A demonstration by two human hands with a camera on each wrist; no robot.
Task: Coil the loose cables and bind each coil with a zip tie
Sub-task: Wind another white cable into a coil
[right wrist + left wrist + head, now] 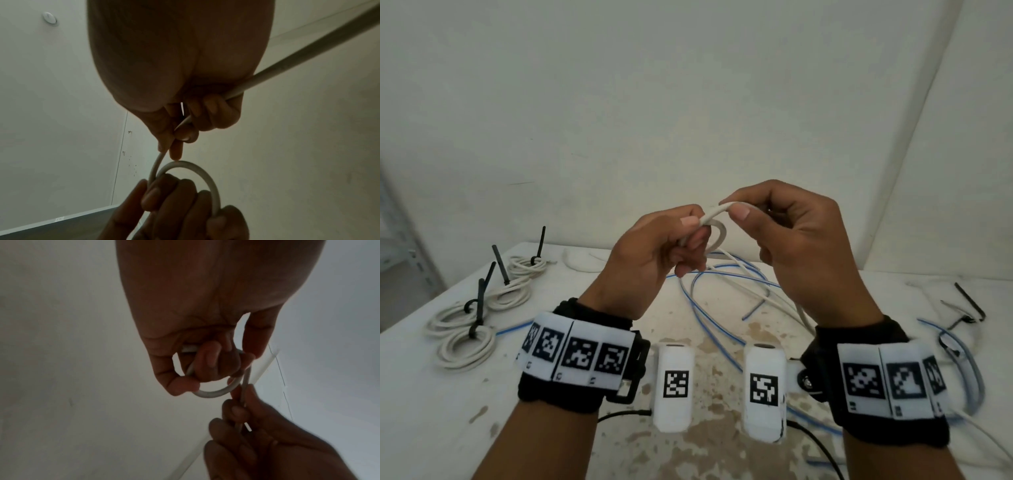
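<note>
Both hands are raised above the white table point(441, 394). My left hand point(671, 240) holds a small first loop of white cable point(717, 236), its fingers curled through the loop point(213, 392). My right hand point(763, 219) pinches the same cable point(158, 160) just beside the loop, between thumb and forefinger, and the cable runs on through its curled fingers and out past the palm point(298, 65). The rest of it trails down among loose white and blue-striped cables point(722, 301) on the table.
Several white coils point(465, 339) bound with black zip ties point(500, 265) lie at the table's left. A black zip tie point(969, 303) and a grey-blue cable loop point(965, 363) lie at the right. White walls stand close behind the table.
</note>
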